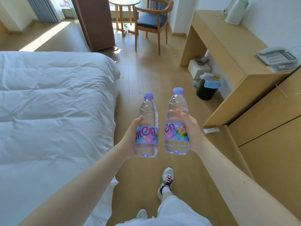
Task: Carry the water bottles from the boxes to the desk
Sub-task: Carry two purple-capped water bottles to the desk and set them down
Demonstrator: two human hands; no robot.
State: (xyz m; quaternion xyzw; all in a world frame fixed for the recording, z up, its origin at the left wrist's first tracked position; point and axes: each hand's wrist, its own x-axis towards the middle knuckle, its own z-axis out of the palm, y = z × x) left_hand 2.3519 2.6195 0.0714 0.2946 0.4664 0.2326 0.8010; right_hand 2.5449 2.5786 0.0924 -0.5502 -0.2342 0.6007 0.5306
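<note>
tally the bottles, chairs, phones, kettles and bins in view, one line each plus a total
water bottles: 2
chair: 1
phone: 1
kettle: 1
bin: 1
total: 6

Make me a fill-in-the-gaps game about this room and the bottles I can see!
The left hand grips the left bottle, the right hand the right bottle: ____ bottles altogether.
The left bottle's cap is coloured ____.
The bed has ____ covers.
The phone sits on the ____.
Missing words: two; purple; white; desk.
</note>
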